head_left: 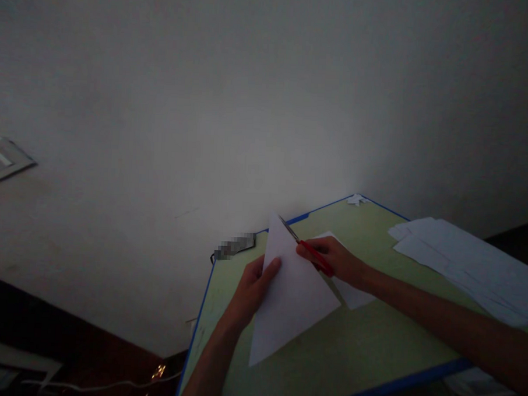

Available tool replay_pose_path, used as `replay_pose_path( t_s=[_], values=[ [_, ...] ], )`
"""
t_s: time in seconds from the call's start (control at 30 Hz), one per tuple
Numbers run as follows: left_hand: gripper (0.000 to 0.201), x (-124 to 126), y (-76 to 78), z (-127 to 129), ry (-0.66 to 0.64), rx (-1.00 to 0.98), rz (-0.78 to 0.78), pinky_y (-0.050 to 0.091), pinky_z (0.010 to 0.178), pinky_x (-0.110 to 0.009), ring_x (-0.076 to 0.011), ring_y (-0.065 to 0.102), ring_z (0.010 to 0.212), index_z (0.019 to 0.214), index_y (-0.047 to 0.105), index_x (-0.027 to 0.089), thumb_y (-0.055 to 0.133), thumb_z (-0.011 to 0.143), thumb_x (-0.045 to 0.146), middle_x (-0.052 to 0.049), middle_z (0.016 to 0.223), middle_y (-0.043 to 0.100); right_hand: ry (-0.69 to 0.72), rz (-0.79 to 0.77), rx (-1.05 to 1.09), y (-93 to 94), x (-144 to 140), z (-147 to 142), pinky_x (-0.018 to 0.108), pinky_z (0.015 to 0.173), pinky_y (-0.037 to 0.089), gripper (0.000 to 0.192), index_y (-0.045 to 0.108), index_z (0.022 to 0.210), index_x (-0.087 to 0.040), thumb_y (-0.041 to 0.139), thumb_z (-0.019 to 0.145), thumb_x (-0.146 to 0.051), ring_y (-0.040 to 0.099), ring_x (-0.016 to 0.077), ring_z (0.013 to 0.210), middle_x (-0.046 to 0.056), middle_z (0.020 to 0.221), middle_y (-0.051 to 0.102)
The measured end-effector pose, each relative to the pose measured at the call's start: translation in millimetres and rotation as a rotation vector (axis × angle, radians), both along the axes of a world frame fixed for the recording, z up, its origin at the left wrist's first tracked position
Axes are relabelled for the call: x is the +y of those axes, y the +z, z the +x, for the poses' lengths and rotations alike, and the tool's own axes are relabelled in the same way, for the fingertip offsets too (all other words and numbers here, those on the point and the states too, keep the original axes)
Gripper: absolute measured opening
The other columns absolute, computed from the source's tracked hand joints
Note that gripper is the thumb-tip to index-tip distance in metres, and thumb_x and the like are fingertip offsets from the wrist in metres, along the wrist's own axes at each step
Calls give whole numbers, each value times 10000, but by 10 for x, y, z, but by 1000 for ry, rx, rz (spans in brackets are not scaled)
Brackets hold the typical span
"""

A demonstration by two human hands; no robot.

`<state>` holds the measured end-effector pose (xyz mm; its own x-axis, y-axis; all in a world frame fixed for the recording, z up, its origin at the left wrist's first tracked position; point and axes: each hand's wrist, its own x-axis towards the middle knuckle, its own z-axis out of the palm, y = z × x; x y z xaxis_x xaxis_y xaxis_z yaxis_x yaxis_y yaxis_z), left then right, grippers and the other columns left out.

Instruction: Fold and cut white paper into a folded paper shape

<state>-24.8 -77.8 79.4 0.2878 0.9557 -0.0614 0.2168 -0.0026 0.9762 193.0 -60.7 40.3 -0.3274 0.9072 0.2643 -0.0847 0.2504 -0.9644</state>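
My left hand (258,279) grips the left edge of a white sheet of paper (292,304), thumb on top and fingers behind it. The sheet is roughly triangular, its point upward, held tilted above the table. My right hand (331,259) is closed round the red handles of a pair of scissors (316,258). The metal blades point up and left and lie at the sheet's right edge near its tip; whether they are parted is hard to see. Another white piece of paper (358,295) lies on the table, partly hidden beneath my right hand.
The pale green table (371,354) has a blue edge and stands against a grey wall (250,104). A pile of white papers (471,265) lies at the right. Small paper scraps (358,199) sit at the far corner. A blurred dark-edged object (235,247) rests at the back left.
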Motion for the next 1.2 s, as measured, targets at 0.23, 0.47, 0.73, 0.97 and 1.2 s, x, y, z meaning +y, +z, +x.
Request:
replay_pose_path(
  t_s=[0.23,0.47,0.73,0.97,1.2],
  values=[
    [552,-9,-12,15,7,-5,-9,476,529,-239,-159,629,577,1002,733,136,710,798,649,-62,762,726,-11,-31,-3,-13,-3,4,260,478,209,550,541,672,-180,660,821,-697,306,83,508,-50,593,397],
    [561,-26,-12,37,6,-6,-14,472,536,-250,-172,633,582,966,743,129,709,787,660,-64,744,720,-11,-28,-9,-20,-2,7,265,497,218,569,550,674,-179,642,820,-721,324,90,525,-40,606,409],
    [557,-10,-38,27,-8,6,-22,468,536,-248,-173,635,595,945,740,134,711,780,665,-62,749,718,-26,-38,-12,-40,10,-5,272,500,222,555,577,685,-178,653,816,-712,331,91,517,-44,599,417],
    [527,-16,-42,33,-21,-20,-35,471,534,-239,-159,618,574,948,733,131,706,807,638,-56,719,707,-17,-37,8,-39,5,-11,268,481,194,536,537,651,-181,657,844,-667,297,80,486,-57,562,378],
    [514,-7,-45,25,-37,-25,-21,454,516,-221,-145,603,572,933,735,127,707,814,627,-54,714,702,-20,-29,0,-24,-14,-24,267,471,187,542,527,639,-181,639,862,-662,298,80,477,-56,543,381]
  ],
)
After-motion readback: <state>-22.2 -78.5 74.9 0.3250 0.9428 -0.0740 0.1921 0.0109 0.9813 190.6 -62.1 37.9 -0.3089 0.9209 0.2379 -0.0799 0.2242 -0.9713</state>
